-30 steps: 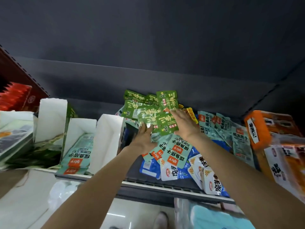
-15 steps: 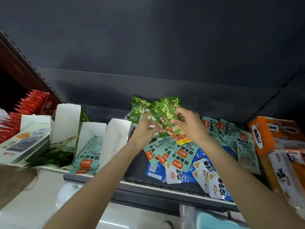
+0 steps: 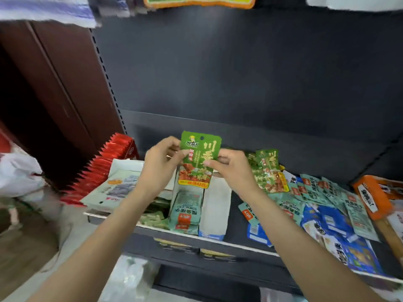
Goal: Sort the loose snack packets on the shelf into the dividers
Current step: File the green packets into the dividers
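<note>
Bare shelf [image 3: 236,216] gap btwn dividers [image 3: 214,205], packets [image 3: 314,192].

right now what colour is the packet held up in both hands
Mostly green packet, with a red food picture and a yellow strip at the bottom; the head view shows it.

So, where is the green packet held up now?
Head view, centre: the green packet is upright between the left hand and right hand, above the white dividers.

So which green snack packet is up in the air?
The upright green packet pinched between the left hand and right hand; the other green packets lie on the shelf.
</note>
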The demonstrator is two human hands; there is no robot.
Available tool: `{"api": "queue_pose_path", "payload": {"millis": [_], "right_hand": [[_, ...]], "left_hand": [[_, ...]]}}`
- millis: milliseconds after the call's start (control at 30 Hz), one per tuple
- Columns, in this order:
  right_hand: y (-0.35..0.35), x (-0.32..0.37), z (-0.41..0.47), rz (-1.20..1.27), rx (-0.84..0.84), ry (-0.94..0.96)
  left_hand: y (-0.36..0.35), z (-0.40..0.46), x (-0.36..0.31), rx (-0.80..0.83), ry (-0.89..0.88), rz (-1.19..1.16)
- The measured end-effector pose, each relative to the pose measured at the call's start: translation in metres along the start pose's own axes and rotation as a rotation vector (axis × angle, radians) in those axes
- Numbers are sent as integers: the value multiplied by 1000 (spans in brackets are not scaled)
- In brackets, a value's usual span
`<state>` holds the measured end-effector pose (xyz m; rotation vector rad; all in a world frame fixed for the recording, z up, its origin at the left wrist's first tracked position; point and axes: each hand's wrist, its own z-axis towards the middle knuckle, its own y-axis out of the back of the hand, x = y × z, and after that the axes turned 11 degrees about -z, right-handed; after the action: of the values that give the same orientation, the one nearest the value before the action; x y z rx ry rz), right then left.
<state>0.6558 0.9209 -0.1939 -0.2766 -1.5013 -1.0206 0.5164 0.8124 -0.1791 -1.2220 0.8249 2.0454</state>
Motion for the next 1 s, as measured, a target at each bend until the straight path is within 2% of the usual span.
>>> {"api": "queue_pose_path", "payload": {"millis": [167,367,500,600,667,833,1000], "right_hand": [[-82,19,1,-115,-99,5],[-127,10,-6,-200,-116,-17],[-134,-2,-11,-334,-27,-64],[-133,-5,-13,-377,-3,-62],[-130,-6,-13,-405,-5,-43],[-125,-15,-9,-414,116,-91],[-95,-25,-10,-260,2,-82]], "left_hand": [[78,-14,17,32,23,56],[114,-22,48,118,85,180],[117,-25,60,237,42,419],[113,-26,63,416,14,774],[109,-27,67,489,-24,915],[95,-20,73,506,0,974],[67,-17,70,506,-17,941]]}}
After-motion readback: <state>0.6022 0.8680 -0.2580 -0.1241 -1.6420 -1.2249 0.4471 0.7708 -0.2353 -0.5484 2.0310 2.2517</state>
